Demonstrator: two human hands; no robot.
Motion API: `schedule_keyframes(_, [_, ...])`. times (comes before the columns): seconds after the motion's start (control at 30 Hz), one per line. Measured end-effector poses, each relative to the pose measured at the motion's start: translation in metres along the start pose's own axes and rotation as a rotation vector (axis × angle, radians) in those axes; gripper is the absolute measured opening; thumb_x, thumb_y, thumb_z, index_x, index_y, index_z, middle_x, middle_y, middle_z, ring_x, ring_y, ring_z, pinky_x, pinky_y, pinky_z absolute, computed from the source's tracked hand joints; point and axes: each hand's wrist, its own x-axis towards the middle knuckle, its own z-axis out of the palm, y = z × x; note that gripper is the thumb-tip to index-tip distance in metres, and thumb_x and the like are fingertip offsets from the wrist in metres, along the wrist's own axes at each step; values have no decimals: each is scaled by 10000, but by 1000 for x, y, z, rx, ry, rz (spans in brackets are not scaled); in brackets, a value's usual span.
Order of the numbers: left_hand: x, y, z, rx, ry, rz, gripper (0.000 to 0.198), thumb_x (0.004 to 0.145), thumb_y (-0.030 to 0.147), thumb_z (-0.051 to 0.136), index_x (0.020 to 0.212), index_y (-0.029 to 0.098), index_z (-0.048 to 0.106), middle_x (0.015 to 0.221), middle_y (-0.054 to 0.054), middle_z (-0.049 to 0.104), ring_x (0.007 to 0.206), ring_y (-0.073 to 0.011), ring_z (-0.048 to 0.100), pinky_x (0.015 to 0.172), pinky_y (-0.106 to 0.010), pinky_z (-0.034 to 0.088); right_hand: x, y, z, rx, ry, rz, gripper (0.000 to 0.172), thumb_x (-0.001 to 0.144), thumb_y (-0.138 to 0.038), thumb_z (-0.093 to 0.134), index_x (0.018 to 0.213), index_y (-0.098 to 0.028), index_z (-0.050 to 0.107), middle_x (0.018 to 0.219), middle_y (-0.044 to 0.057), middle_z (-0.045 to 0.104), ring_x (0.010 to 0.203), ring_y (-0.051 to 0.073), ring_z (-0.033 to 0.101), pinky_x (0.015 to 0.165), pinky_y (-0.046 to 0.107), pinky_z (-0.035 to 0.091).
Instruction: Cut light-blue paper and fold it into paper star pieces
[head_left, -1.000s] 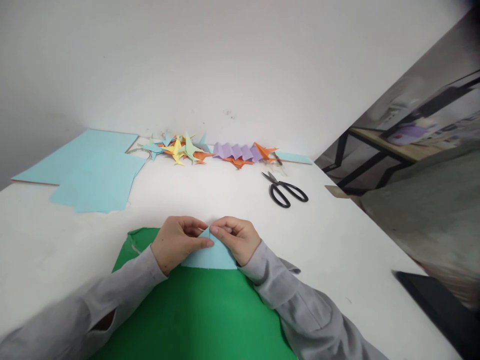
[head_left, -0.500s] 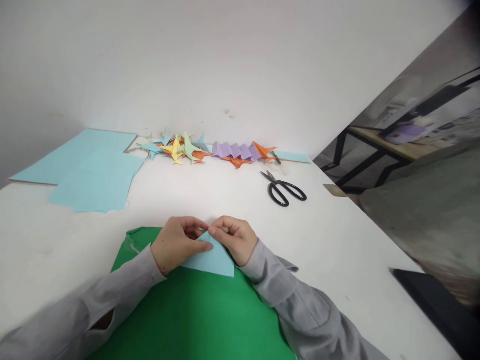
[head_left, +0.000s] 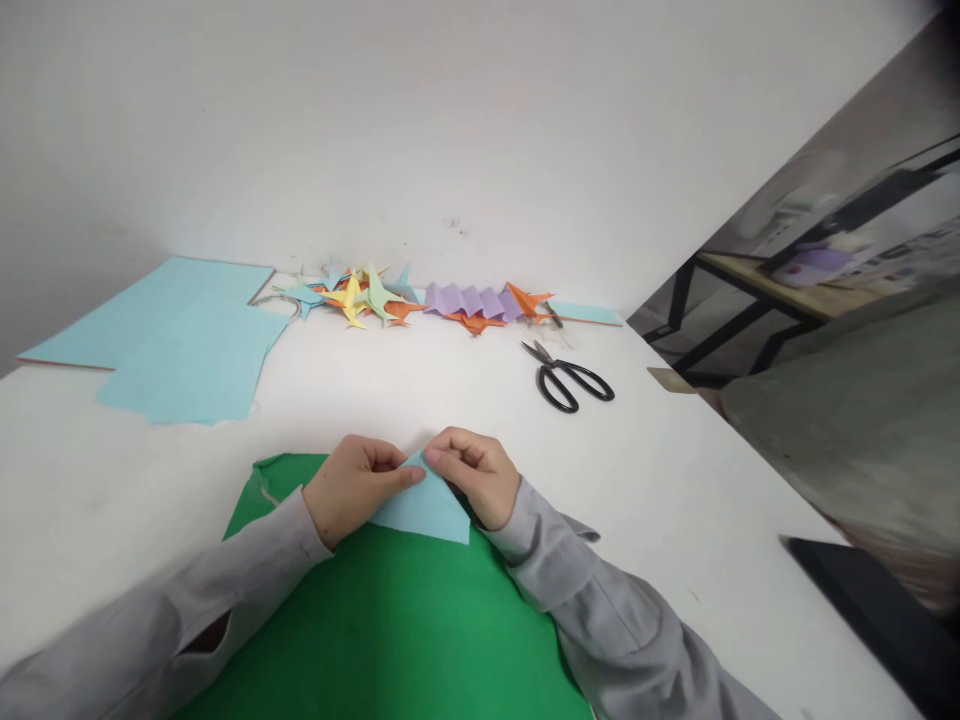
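Pinching the blue paper (head_left: 439,515) near its peak, your two hands work close together, directly in front of you. Left hand (head_left: 356,490): thumb laid on the paper's near face, fingers behind, almost no gap. Right hand (head_left: 480,475): thumb and forefinger together at the tip, other fingers curled in. Holding both sides of the point probably keeps its edges lined up. The base comes down over the green cloth (head_left: 405,620), likely a soft rest for the work; whether it touches, cannot tell. Folds hidden by your fingers: unreadable.

Scissors (head_left: 568,378) lie beyond the right hand, metal blades pointing away, black loops nearer you, perhaps so they are easy to pick up. Farther past the hands, along the wall (head_left: 450,130): folded paper shapes (head_left: 367,300), spiky and thin, heaped, with a purple strip (head_left: 472,302) pleated in zigzags. Beyond the left hand: blue sheets (head_left: 195,345), flat, matt, overlapping. Table (head_left: 675,490) white and smooth; grey sleeves (head_left: 585,570) soft, creased.
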Motion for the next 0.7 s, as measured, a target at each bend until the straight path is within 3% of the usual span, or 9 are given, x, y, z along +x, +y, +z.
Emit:
schedule_keyframes(0.2, [2,0,-2,-72,-13,-37,322,595,438,654,551,130,570,464,57,394,472,-68,299,442,-206,211,1,3,0,-18,26,2,249,613,-371,665,579,-163,532,387,-87,386,367,39,277,358,186,182])
schedule_keyframes(0.43, [1,2,-3,-101,-54,-102,407,645,531,571,504,168,453,460,66,284,449,-71,245,417,-218,182,3,6,-1,-43,38,-5,248,613,-370,662,576,-162,533,390,-83,393,370,41,283,359,185,190])
schedule_keyframes(0.7, [3,4,-8,126,-107,51,432,692,512,518,472,182,345,499,61,207,484,-74,194,437,-227,154,3,5,-1,-7,44,17,256,576,-364,706,562,-165,545,385,-78,424,362,43,291,358,192,194])
